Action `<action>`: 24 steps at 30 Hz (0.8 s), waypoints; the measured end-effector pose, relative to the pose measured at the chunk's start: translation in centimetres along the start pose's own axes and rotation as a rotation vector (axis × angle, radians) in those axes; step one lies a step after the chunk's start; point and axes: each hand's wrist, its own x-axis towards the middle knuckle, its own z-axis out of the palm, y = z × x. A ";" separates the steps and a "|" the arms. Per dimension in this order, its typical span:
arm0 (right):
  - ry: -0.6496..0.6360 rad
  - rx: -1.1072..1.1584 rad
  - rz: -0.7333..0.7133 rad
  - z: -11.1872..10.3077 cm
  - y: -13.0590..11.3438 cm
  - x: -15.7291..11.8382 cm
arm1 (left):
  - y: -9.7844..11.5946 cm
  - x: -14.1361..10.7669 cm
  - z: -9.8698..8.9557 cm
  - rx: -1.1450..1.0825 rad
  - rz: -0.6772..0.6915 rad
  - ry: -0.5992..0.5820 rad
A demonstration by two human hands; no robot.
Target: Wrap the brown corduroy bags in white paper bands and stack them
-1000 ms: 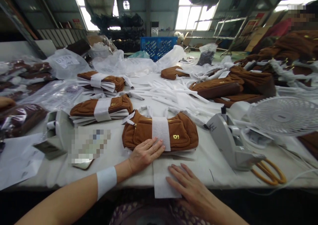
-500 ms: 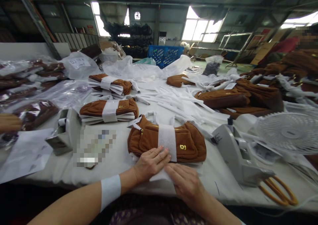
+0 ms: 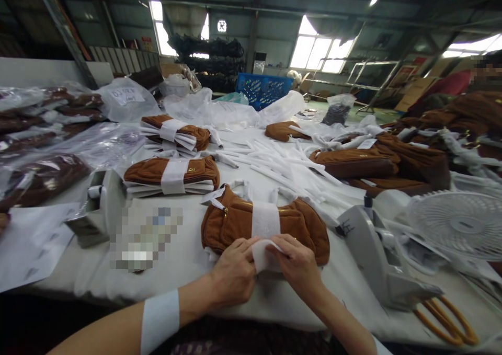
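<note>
A brown corduroy bag (image 3: 235,221) lies at the front of the white-covered table, with a white paper band (image 3: 265,220) around its middle. At the bag's near edge my left hand (image 3: 234,272) is closed, pinching the left side of the band's loose end. My right hand (image 3: 297,263) pinches the same white flap from the right and covers part of the bag's front. Wrapped white handles stand behind the bag.
Banded brown bags (image 3: 172,174) lie at the left. Tape dispensers (image 3: 96,206) flank the work spot, the right one (image 3: 376,255) near orange-handled scissors (image 3: 447,318) and a white fan (image 3: 463,224). White paper strips (image 3: 286,161) and more bags (image 3: 353,161) lie behind.
My left hand has gone from lying on the band to pinching its end. My right hand has moved up and now grips the lifted flap. The hand at the far left has mostly left view.
</note>
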 end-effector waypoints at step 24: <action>0.134 0.105 0.387 0.0 0.9 -0.6 | 1.7 2.4 1.3 -0.062 -0.447 0.218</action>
